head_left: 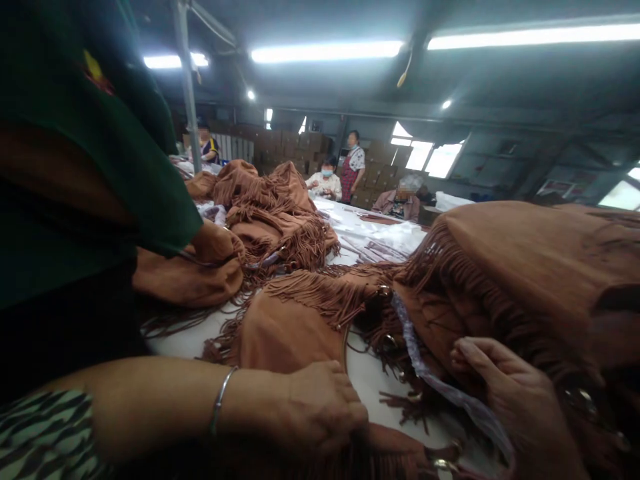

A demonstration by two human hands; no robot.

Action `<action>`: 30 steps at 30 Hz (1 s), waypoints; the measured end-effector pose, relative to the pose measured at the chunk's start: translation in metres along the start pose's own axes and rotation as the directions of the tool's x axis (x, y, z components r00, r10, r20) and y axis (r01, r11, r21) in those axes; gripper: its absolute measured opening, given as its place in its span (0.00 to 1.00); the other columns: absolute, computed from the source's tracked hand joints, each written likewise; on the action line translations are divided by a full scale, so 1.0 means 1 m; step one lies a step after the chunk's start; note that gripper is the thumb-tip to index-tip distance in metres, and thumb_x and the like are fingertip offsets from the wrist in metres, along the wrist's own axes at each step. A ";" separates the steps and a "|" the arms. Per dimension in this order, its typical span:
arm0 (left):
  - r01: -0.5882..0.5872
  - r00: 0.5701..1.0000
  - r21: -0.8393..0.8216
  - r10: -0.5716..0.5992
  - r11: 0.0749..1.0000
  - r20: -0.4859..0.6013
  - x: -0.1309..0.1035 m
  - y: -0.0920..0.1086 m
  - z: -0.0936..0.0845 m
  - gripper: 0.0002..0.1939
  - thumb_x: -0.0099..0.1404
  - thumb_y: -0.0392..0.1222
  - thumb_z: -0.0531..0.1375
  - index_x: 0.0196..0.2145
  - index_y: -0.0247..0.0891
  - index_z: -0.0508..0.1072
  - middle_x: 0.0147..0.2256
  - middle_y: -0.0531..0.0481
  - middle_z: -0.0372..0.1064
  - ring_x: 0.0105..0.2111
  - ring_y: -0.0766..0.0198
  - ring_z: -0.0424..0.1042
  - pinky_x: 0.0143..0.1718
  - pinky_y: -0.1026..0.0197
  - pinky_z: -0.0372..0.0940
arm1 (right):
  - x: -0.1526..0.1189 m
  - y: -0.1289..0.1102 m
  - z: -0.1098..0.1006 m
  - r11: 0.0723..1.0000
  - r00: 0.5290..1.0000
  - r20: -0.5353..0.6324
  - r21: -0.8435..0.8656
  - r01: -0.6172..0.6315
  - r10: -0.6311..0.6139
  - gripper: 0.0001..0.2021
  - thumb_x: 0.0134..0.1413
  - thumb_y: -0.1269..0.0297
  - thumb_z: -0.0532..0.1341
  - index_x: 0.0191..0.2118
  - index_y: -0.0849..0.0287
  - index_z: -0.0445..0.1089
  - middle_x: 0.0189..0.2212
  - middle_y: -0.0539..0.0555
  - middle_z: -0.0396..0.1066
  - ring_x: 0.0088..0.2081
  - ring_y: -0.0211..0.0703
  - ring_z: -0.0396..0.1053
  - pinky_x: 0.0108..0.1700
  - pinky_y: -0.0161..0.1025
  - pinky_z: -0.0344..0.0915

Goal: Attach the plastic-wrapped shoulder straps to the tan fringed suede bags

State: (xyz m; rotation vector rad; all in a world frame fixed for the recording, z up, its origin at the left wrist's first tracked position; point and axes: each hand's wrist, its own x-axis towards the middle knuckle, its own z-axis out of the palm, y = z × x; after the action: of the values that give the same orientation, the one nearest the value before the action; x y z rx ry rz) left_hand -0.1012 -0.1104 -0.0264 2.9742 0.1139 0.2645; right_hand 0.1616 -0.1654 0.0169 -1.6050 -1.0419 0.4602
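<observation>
My left hand (pixel 323 408), a silver bracelet (pixel 221 400) on its wrist, is curled closed over a brown fringed bag (pixel 395 443) at the bottom centre. The fingertips are hidden behind the knuckles. My right hand (pixel 520 393) is raised at the lower right, thumb and forefinger pinched together; anything between them is too small to tell. Beside it runs a strap wrapped in clear plastic (pixel 417 353), with metal rings near its ends. Just beyond my left hand lies another brown bag (pixel 290 333) with long fringe.
A big fringed bag (pixel 530 253) bulks up on the right. More bags (pixel 270 207) are heaped on the white table (pixel 367 383). At left, close by, a co-worker in a green top (pixel 100 153) has a hand on a bag. Several people and stacked cartons (pixel 380 167) are farther back.
</observation>
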 end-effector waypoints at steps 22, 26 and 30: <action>0.094 0.992 0.070 -0.088 0.993 -0.086 -0.017 0.026 0.000 0.15 0.64 0.42 0.52 0.46 0.34 0.65 0.48 0.41 0.68 0.47 0.55 0.67 0.54 0.48 0.57 | 0.002 0.000 0.010 0.688 0.962 0.248 0.678 -0.259 0.117 0.25 0.37 0.70 0.71 0.46 0.54 0.69 0.29 0.47 0.72 0.26 0.31 0.70 0.32 0.27 0.70; 0.337 0.939 0.033 -0.339 0.941 0.063 -0.018 0.024 -0.003 0.30 0.63 0.49 0.55 0.59 0.32 0.55 0.58 0.35 0.56 0.59 0.41 0.54 0.54 0.39 0.55 | -0.010 -0.011 -0.012 0.642 0.997 0.072 0.765 -0.050 -0.008 0.13 0.48 0.65 0.66 0.42 0.50 0.73 0.27 0.49 0.70 0.27 0.33 0.70 0.31 0.26 0.69; 0.183 0.961 0.030 -0.186 0.983 0.204 0.015 0.003 -0.007 0.27 0.52 0.54 0.63 0.46 0.37 0.67 0.49 0.42 0.67 0.54 0.43 0.61 0.53 0.41 0.57 | -0.029 -0.015 -0.013 0.783 0.988 0.151 0.609 -0.127 0.043 0.18 0.51 0.56 0.61 0.49 0.49 0.71 0.32 0.57 0.75 0.33 0.45 0.76 0.35 0.34 0.73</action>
State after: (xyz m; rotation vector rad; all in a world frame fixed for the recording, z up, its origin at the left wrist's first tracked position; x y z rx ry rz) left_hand -0.0876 -0.1109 -0.0167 2.9525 0.3662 -0.0673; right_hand 0.1505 -0.1965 0.0285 -1.0362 -0.7933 0.8803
